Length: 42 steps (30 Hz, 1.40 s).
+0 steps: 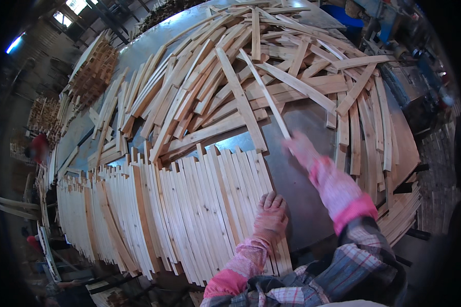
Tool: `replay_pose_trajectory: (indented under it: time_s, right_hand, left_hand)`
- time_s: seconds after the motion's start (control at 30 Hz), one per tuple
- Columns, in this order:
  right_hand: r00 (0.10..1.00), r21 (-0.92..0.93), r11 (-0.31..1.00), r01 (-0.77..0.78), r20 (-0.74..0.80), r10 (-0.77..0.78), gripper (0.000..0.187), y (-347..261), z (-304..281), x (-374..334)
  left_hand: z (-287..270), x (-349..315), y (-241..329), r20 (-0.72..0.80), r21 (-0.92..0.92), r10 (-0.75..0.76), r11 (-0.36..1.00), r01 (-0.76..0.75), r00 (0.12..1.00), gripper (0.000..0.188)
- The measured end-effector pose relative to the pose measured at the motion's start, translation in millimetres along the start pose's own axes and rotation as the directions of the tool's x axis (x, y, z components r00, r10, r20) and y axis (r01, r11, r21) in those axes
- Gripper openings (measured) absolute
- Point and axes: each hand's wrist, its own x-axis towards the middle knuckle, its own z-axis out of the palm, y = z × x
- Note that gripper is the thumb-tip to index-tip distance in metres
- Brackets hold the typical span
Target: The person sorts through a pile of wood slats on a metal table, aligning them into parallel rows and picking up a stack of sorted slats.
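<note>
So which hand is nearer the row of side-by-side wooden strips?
Left: the left hand rests on the right end of the row. The right hand is off it, farther out and rightward, holding a loose strip.

2 hands (270, 215), 1 metal tbl (307, 207) & dozens of wood strips (243, 97), too many to ct exactly.

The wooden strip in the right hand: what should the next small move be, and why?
Perhaps draw the wooden strip to the right edge of the strip row: the right hand appears to grip its near end, and the left hand rests there, beside bare metal tabletop.
</note>
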Motion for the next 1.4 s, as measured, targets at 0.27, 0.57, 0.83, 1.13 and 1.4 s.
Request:
replay_pose_trajectory:
  time_s: [0.27, 0.57, 0.83, 1.13, 1.4]
  right_hand:
    - [0.771, -0.764, 0.591, -0.26, 0.204, 0.603, 0.053, 66, 9, -304]
    - [0.973, -0.802, 0.562, 0.202, 0.227, -0.025, 0.029, -38, 38, -75]
    - [0.941, -0.67, 0.685, -0.285, -0.332, 0.066, 0.045, -54, 146, 96]
    - [0.992, -0.394, 0.917, 0.068, -0.071, -0.104, 0.068, -57, 120, 53]
    - [0.941, -0.354, 0.908, 0.224, -0.163, -0.296, 0.055, -62, 112, 47]
  left_hand:
    - [8, -5, -4, -0.16, -0.136, -0.037, 0.991, 0.015, 0.986, 0.061]
    - [6, -4, -9, -0.115, -0.125, -0.086, 0.99, 0.072, 0.99, 0.059]
    - [-9, 3, 3, -0.137, -0.094, -0.063, 0.994, 0.051, 0.989, 0.058]
    - [3, -1, -5, -0.108, -0.126, -0.043, 0.992, 0.029, 0.993, 0.055]
    - [37, 34, 13, 0.125, 0.212, 0.164, 0.959, -0.187, 0.979, 0.051]
